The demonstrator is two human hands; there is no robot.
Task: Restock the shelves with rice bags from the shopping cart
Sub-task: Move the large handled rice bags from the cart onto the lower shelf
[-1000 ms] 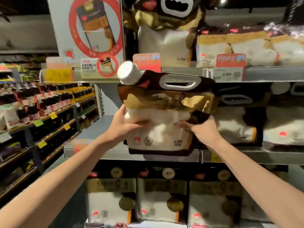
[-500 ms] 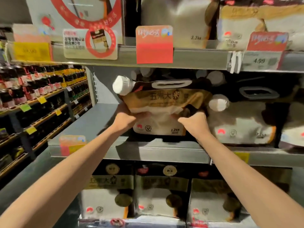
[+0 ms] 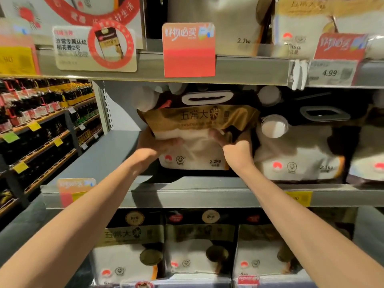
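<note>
A 2.2 kg rice bag (image 3: 197,121), brown and gold on top and white below, with a white cap and a handle slot, stands on the middle shelf (image 3: 187,194). My left hand (image 3: 152,145) grips its left side, fingers curled onto the front. Gripping the bag's right side is my right hand (image 3: 234,150). Another rice bag (image 3: 297,154) of the same kind stands right beside it, touching. The shopping cart is out of view.
The upper shelf (image 3: 239,68) hangs low over the bag, with a red tag (image 3: 188,49) and a 4.99 price label (image 3: 332,72). Larger rice bags (image 3: 199,246) fill the bottom shelf. The middle shelf's left part (image 3: 108,156) is bare. A bottle aisle (image 3: 41,121) runs left.
Both hands have pushed the rice bag up and back from the shelf edge into the middle shelf, next to the neighbouring bag. The view has moved closer.
</note>
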